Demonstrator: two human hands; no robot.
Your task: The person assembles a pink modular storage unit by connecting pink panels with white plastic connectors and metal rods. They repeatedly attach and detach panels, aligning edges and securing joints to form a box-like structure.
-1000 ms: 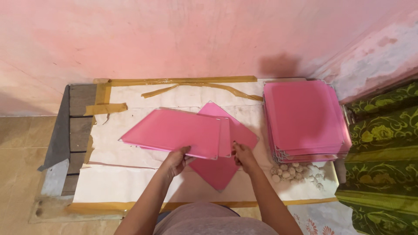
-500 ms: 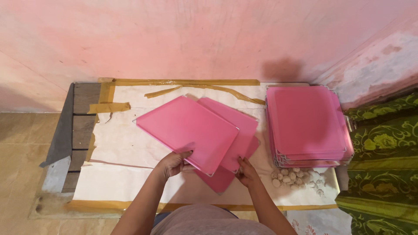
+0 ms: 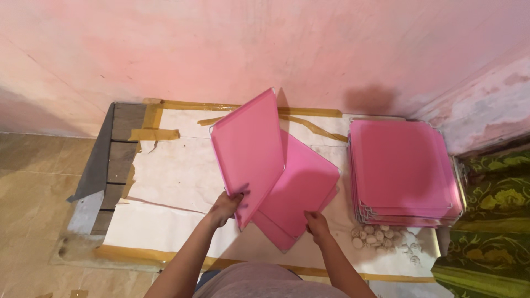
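Sheet tilted up from left grip, long axis running far.
Left hand (image 3: pixel 226 207) pinches raised pink plastic sheet (image 3: pixel 248 152); right hand (image 3: pixel 317 225) presses flat pink sheet (image 3: pixel 303 190) beside it.

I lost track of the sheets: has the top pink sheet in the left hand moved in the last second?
Yes. The top pink sheet has been tipped up toward the wall, off the white work surface.

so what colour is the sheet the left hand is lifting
Pink, as the head view shows: the raised sheet in the left hand.
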